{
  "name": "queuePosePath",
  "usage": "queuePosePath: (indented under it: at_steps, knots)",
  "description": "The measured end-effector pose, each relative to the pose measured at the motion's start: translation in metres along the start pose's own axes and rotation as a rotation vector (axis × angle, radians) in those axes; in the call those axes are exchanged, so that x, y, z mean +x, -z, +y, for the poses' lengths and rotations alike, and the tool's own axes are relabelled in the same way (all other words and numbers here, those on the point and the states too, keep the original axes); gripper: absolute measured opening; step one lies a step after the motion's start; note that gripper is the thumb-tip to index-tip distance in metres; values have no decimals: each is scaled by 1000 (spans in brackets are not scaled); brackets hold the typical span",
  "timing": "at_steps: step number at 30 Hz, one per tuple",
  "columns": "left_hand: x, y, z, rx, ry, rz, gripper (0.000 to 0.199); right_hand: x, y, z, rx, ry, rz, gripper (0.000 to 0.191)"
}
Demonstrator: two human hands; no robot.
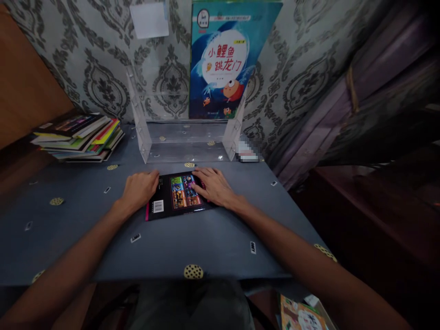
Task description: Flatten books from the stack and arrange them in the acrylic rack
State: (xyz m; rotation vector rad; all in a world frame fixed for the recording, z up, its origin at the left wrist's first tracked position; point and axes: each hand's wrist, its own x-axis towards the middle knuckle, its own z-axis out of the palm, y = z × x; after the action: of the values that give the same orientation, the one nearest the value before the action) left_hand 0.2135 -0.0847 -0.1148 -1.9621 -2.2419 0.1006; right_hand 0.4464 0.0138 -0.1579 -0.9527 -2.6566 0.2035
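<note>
Black book (178,195) flat on blue-grey cloth (223,247), near side of clear rack (185,151).
Left hand (140,189) curled at book's left edge, fingers together, cannot tell if pinching; right hand (216,187) over right side, thumb spread from fingers.

Blue-gray pineapple-print table (165,256), stacked books (80,137) at left, clear stand (141,133) at back, black book (178,192) in front
</note>
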Motion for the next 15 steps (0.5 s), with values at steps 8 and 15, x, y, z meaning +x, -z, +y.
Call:
queuePosePath:
  at_steps: [8,15]
  knots:
    - [4,-5,-7,-48,-21,25,37,2,5,-6,-26,-20,-21,39]
    - [4,-8,-6,-92,-71,48,37,1,5,-5,-67,-34,3,32]
